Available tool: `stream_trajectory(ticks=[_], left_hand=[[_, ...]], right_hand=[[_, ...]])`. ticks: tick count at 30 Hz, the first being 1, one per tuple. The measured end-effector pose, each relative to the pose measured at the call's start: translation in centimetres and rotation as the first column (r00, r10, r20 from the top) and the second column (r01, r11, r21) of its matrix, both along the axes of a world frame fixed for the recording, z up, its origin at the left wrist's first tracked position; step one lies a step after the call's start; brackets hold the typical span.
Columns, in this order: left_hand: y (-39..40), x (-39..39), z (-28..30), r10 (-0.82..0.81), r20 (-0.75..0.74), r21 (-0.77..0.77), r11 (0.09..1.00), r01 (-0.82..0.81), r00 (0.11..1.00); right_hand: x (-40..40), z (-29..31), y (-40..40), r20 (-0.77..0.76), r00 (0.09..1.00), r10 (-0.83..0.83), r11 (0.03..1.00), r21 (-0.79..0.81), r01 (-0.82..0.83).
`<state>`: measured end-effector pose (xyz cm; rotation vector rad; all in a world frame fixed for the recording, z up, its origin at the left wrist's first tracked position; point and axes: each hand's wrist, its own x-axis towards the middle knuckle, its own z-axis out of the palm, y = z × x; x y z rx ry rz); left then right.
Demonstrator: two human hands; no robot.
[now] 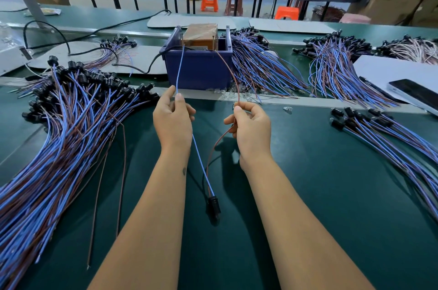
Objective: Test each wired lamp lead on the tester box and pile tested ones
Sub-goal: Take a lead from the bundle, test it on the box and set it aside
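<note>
Standing at the green work surface [308, 194], a person holds 1 lamp lead with both hands raised toward the tester box [201, 34] at 12 o'clock. The left hand [174, 121] pinches the blue wire [179, 71] between thumb and forefinger, the other fingers curled; that wire runs up to the box's top left edge. The right hand [251, 127] pinches the brown wire [231, 71] in the same way, and that wire arcs up to the box's right side. Whether either bare end touches a contact cannot be told. Both wires drop between the forearms and meet at the black lamp holder [213, 205], seen at 6 o'clock between the forearms, blurred. The tester box, brown and taped, sits inside a blue bin [198, 69], with a black cable [151, 62] leading off toward 9 o'clock. A large pile of leads [54, 128] fans out at 8 o'clock, holders toward the far side. A smaller bundle [384, 133] lies at 3 o'clock, and 2 further bundles [258, 64] [331, 64] lie at 1 and 2 o'clock beyond the metal rail [308, 100]. A dark phone [414, 94] rests on white sheets at 2 o'clock.
</note>
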<state>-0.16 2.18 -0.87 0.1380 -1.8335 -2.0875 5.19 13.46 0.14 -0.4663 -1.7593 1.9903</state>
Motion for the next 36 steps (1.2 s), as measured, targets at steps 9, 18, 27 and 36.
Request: stream_trajectory(ticks=[9, 18, 27, 36], left_hand=[[-0.25, -0.1, 0.04, 0.032, 0.026, 0.078, 0.996, -0.034, 0.999], [-0.55, -0.1, 0.08, 0.057, 0.062, 0.105, 0.992, -0.063, 0.996], [-0.51, 0.2, 0.26, 0.065, 0.07, 0.115, 0.991, -0.073, 0.995], [-0.54, 0.22, 0.17, 0.069, 0.069, 0.117, 0.99, -0.077, 0.995]], right_hand=[[0.25, 0.09, -0.1, -0.004, 1.0, 0.017, 1.0, 0.022, -0.017], [0.21, 0.11, -0.02, 0.005, 1.0, 0.005, 1.0, 0.015, -0.005], [0.19, 0.11, -0.08, 0.017, 1.0, 0.016, 0.999, 0.043, -0.016], [0.12, 0.08, -0.2, 0.025, 0.999, 0.024, 0.996, 0.083, -0.026]])
